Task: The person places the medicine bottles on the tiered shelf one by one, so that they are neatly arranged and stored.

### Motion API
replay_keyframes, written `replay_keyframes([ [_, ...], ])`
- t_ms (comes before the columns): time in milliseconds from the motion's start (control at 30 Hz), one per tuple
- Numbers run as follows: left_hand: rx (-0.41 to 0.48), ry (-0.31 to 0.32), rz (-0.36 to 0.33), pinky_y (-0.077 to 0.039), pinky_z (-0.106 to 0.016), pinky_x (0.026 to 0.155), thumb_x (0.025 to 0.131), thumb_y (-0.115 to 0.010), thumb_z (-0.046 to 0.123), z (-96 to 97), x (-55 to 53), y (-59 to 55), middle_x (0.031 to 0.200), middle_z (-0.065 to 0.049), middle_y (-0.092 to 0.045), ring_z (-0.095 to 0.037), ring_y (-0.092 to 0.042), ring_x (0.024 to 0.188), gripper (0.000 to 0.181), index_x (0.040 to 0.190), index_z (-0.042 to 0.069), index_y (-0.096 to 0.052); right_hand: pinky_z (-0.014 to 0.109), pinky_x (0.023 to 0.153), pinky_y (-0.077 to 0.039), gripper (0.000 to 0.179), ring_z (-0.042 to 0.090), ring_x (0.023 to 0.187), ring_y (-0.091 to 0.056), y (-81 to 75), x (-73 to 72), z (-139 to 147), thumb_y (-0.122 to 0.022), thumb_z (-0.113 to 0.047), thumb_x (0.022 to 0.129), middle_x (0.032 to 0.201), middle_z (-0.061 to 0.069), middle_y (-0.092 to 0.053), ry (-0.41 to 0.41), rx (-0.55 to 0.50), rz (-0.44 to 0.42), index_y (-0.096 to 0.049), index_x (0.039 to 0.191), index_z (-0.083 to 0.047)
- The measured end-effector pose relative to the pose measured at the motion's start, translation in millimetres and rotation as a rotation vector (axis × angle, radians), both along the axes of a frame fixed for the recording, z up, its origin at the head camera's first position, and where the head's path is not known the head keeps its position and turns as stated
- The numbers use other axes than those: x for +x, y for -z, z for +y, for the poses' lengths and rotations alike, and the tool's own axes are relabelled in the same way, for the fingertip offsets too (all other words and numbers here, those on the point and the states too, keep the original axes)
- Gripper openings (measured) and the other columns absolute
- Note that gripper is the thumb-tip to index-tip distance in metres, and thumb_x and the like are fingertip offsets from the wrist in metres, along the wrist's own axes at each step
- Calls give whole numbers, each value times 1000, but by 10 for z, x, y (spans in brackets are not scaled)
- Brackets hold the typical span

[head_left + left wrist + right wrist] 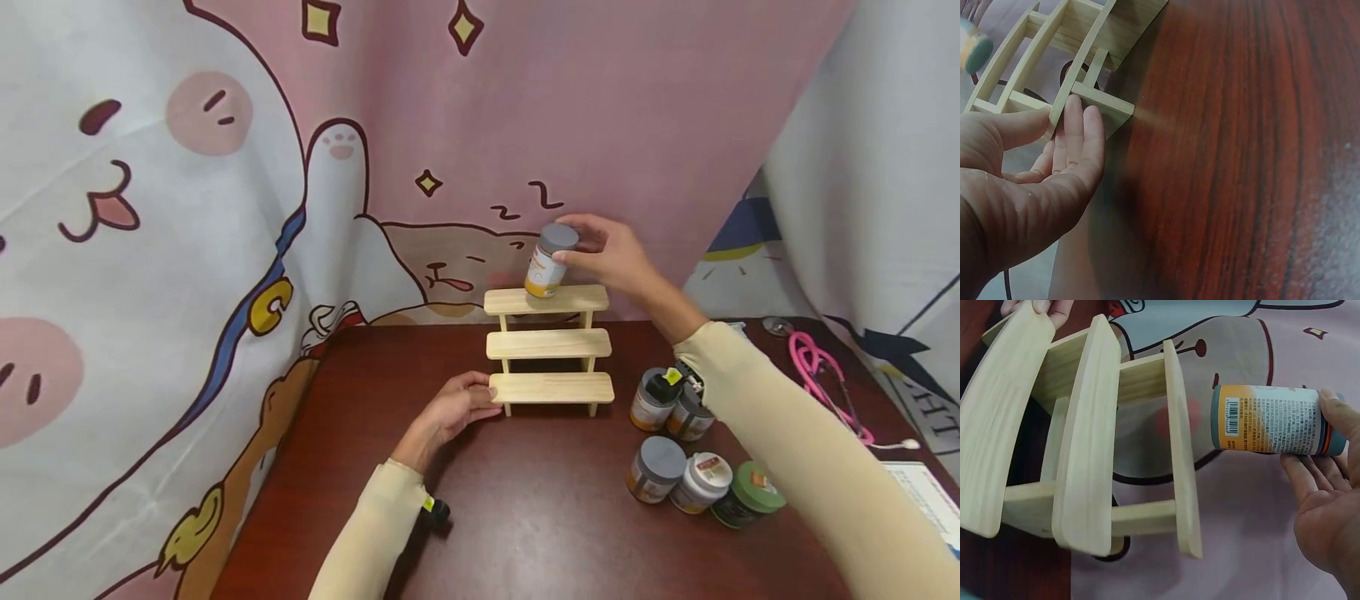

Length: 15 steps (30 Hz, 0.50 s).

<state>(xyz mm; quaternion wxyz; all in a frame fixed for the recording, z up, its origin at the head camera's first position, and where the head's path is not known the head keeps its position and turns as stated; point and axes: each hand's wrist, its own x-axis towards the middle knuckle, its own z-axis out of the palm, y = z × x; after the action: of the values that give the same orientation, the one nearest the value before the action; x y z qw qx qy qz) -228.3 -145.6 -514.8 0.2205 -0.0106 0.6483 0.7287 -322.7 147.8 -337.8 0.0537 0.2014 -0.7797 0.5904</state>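
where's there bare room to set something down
Free: the table before the rack, between left sleeve and jars; also the middle step. Crowded: among the jars, the top step under the held jar, and the left end of the bottom step, gripped by the left hand.

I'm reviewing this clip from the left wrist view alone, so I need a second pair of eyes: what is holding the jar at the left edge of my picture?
Observer: The right hand grips the jar near its lid.
Operator: Is its base touching the top shelf?
Observer: No, the right wrist view shows a gap between the base and the top shelf.
Operator: Are there other jars that I can't see?
Observer: Yes, the head view shows five more jars on the table, to the right of the stand.
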Motion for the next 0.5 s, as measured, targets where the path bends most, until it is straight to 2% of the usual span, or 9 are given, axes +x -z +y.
replay_keyframes([
  [133, -3, 1, 1, -66, -39, 97, 103, -58, -1, 3, -13, 7, 102, -8, -66, -21, -72, 94, 25, 127, -6, -53, 17, 91, -61, 51, 22, 118, -71, 37, -56, -133, -81, -13, 94, 135, 12, -70, -8, 23, -9, -64, 142, -11],
  [267, -1, 2, 3, -65, -42, 99, 103, -58, -1, 1, -14, 19, 103, -9, -65, -21, -72, 95, 25, 127, -6, -52, 19, 92, -61, 51, 26, 120, -71, 75, -86, -277, -81, -16, 95, 136, 13, -69, -29, 41, -24, -64, 142, -12],
  [500, -10, 14, -7, -64, -43, 102, 102, -58, -2, -2, -35, -3, 103, -9, -65, -21, -72, 96, 27, 128, -7, -52, 23, 94, -63, 53, 34, 122, -70, 129, -109, -485, -82, -12, 93, 136, 17, -68, -62, 26, -35, -63, 142, -9],
])
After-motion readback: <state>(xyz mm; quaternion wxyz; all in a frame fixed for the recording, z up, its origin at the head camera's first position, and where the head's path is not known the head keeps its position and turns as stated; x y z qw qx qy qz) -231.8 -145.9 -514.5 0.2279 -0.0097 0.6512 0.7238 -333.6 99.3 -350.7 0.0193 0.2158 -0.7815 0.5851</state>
